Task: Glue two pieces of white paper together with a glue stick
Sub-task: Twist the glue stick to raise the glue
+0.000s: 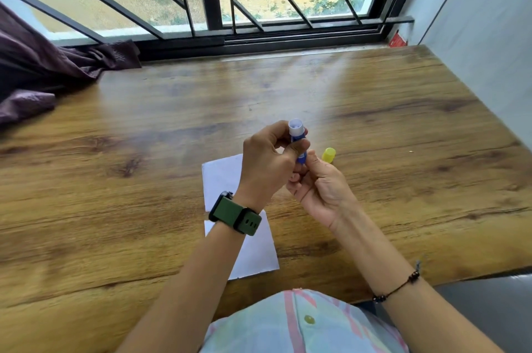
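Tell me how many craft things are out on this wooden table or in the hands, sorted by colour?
White: 2, the far paper sheet and the near paper sheet.
Blue: 1, the glue stick, open at the top, held in both the left hand and the right hand.
Yellow: 1, the cap standing on the table.
Total: 4.

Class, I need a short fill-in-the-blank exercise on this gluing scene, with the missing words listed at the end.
1. The glue stick is held upright in both hands, and its open end faces ____.
2. The loose cap standing on the wooden table is ____ in colour.
3. The left hand wears a watch with a ____ strap.
4. The two white papers lie on the table ____ the hands.

Missing words: up; yellow; green; under
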